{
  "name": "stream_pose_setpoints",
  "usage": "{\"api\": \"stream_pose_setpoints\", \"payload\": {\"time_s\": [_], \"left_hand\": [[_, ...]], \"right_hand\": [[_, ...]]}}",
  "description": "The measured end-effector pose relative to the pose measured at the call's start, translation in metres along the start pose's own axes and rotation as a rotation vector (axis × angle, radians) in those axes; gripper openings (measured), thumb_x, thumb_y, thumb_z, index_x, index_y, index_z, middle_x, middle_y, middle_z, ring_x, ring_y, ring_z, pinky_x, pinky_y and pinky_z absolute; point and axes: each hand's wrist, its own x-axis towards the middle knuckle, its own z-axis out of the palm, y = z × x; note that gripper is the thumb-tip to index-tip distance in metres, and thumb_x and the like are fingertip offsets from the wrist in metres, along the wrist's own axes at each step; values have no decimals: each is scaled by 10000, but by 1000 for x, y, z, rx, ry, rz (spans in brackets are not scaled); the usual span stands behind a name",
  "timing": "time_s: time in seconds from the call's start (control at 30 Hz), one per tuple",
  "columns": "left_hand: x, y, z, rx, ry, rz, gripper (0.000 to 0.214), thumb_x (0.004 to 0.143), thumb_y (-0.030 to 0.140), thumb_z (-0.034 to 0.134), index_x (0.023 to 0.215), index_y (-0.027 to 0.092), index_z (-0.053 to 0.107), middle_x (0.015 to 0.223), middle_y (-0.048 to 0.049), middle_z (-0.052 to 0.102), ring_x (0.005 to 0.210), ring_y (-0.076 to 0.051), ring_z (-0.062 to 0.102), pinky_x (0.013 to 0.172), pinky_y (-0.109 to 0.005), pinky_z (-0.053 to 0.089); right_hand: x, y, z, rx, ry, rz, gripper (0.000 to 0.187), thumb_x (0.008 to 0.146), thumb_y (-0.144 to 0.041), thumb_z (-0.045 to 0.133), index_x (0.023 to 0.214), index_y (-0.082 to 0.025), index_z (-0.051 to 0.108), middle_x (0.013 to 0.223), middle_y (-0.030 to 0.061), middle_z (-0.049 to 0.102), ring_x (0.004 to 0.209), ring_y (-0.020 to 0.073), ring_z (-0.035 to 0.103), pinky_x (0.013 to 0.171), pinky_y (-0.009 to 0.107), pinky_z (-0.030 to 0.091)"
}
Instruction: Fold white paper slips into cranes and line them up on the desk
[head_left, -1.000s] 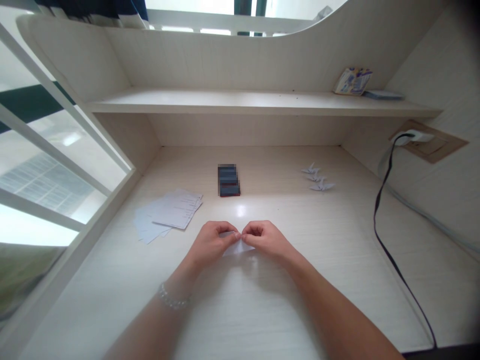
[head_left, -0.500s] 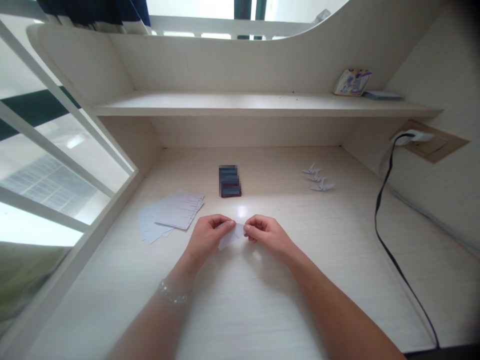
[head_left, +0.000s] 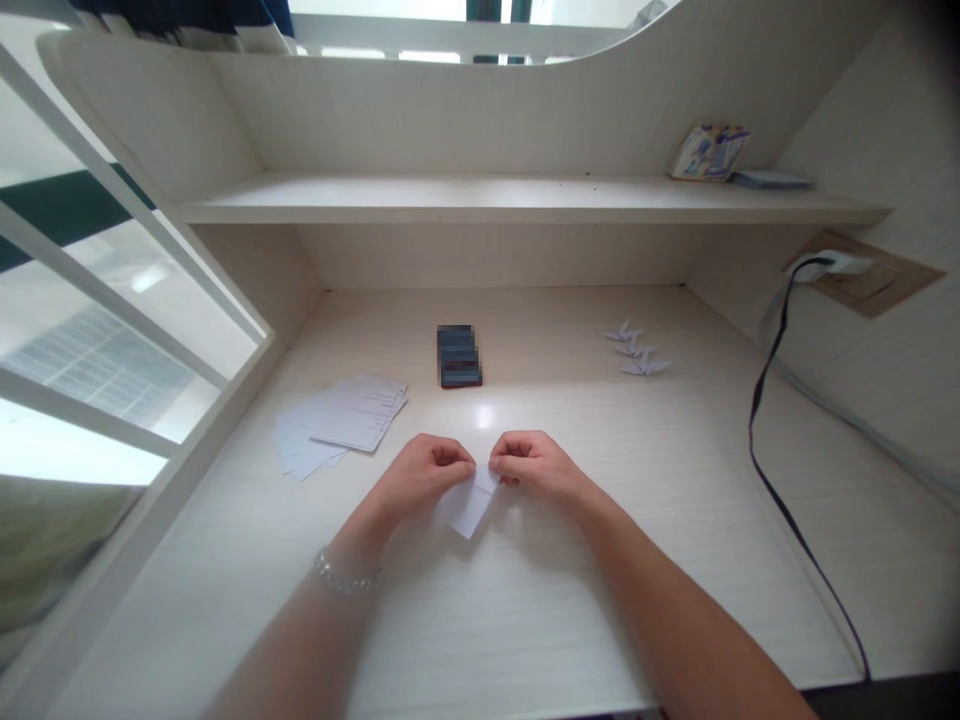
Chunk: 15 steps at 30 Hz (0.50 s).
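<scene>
A small piece of white paper point(head_left: 469, 509) with fold lines is held between my two hands, low over the desk. My left hand point(head_left: 429, 474), a beaded bracelet on its wrist, pinches the paper's upper left edge. My right hand point(head_left: 534, 466) has its thumb and finger closed on the upper right corner. Beyond my hands lies a dark, blurred rectangular object point(head_left: 459, 356). Several sheets of paper point(head_left: 360, 415) are fanned out to the left. Folded white paper cranes point(head_left: 643, 366) stand in a row at the right.
The pale desk point(head_left: 480, 640) has a shelf point(head_left: 450, 195) above it, carrying a colourful box point(head_left: 709, 153) and a flat bluish item point(head_left: 771, 180). A black cable point(head_left: 757, 430) runs from the wall socket point(head_left: 877, 275) down the right side. White rails point(head_left: 90, 420) border the left.
The paper has turned and opened out downward, showing more of its surface toward me. My left hand has shifted slightly right, closer to my right hand. The view has tilted a little.
</scene>
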Motion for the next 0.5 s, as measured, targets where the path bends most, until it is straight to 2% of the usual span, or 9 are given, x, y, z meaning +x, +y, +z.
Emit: {"api": "stream_pose_setpoints", "payload": {"time_s": [0.17,0.3,0.4,0.5], "left_hand": [[-1,-7,-13,-138,16,-32,139,666,207,547,589,157,651,564,-15,601,571,-131,521,571,-247,390],[1,-13,-22,-312,179,-57,125,702,230,569,704,138,654,615,-36,619,592,-124,533,574,-243,401],[5,-13,-15,-411,247,-69,199,725,299,606,808,123,648,732,-59,647,625,-119,550,588,-244,421],[9,-10,0,-522,251,-64,343,717,341,646,982,126,615,871,-78,650,738,-148,591,643,-267,462]], "right_hand": [[4,6,-16,127,100,-19,71,654,-201,579,598,-159,596,511,-20,514,497,100,446,508,241,336],[5,8,-28,237,313,-52,74,661,-220,604,622,-157,601,528,-10,534,499,99,450,490,240,322],[7,10,-23,263,317,-61,140,687,-293,632,677,-154,619,599,16,595,531,107,483,500,241,342],[10,13,-9,263,283,-78,190,708,-340,643,710,-151,620,648,30,621,564,113,511,506,233,363]]}}
